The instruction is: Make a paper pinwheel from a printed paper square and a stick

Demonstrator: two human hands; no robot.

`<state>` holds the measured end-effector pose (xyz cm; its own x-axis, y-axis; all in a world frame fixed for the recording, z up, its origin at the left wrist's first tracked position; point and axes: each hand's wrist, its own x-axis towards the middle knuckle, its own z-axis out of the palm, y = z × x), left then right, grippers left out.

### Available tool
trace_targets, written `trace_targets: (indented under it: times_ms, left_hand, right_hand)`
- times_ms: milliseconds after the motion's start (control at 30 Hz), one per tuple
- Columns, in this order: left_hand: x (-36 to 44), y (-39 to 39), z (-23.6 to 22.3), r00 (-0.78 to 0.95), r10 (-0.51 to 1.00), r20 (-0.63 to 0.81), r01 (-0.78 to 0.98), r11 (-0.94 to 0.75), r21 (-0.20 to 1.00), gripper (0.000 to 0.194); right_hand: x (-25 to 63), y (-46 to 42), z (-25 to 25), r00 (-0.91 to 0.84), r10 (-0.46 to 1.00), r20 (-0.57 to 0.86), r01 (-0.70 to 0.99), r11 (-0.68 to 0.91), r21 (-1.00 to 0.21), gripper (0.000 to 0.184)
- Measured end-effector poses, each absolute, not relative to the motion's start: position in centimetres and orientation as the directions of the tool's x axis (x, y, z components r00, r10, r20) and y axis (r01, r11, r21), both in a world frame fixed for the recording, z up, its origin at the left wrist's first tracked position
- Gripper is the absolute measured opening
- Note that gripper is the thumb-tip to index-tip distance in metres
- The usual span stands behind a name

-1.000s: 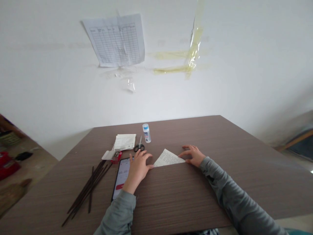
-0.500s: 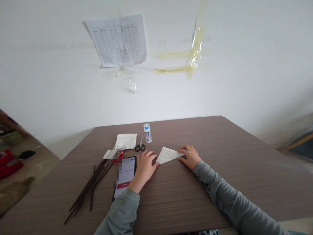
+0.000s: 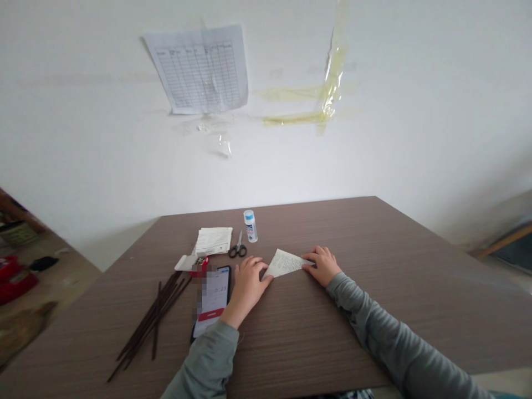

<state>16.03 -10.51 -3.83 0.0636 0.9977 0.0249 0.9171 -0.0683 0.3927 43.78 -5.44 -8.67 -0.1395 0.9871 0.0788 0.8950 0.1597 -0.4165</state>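
A printed sheet of paper (image 3: 285,263), folded into a triangle, lies low over the table between my two hands. My left hand (image 3: 248,285) is closed on its left corner, thumb in front and fingers behind. At the right corner, my right hand (image 3: 323,266) pinches the tip between thumb and fingers. Just left of my left hand lies a phone (image 3: 214,299) with a timer on its screen. Beyond that hand are black-handled scissors (image 3: 238,249) and an upright glue bottle (image 3: 250,226) with a blue and clear top.
A stack of white papers (image 3: 214,240) sits at the back left of the brown table (image 3: 374,321), beside a small red box (image 3: 200,266). Several thin dark sticks (image 3: 152,321) lie in a loose bundle at the left. Behind the table rises a white wall (image 3: 394,138).
My left thumb has slid slightly along the paper's left corner; the triangle stays between both hands. The phone's timer has advanced by a second.
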Motion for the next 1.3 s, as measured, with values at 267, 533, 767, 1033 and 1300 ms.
trace_targets:
  times_ms: [267,533,767,1033,1300]
  left_hand:
    - [15.8,-10.3,-4.0,0.067,0.997,0.04,0.9,-0.078,0.429,0.026]
    - [15.1,-10.0,-4.7,0.1,0.99,0.095,0.86,-0.134,0.493,0.033]
    - [15.0,-10.2,-4.4,0.107,0.992,0.063,0.831,-0.124,0.542,0.038]
    - [15.1,-9.9,-4.0,0.139,0.99,-0.024,0.861,-0.109,0.497,0.032]
    - [14.7,-9.6,-4.8,0.121,0.993,-0.001,0.874,-0.106,0.475,0.049]
  right_hand:
    - [43.8,-5.7,-7.9,-0.144,0.986,0.089,0.891,0.168,-0.422,0.033]
    - [44.4,-5.0,-8.6,-0.163,0.972,0.172,0.833,0.229,-0.504,0.015]
    - [44.4,-5.1,-8.3,-0.156,0.978,0.141,0.829,0.207,-0.519,0.011]
    - [45.2,-5.0,-8.2,-0.158,0.98,0.118,0.792,0.197,-0.578,0.022]
    - [45.2,-5.1,-7.9,-0.182,0.98,0.084,0.772,0.195,-0.606,0.03]
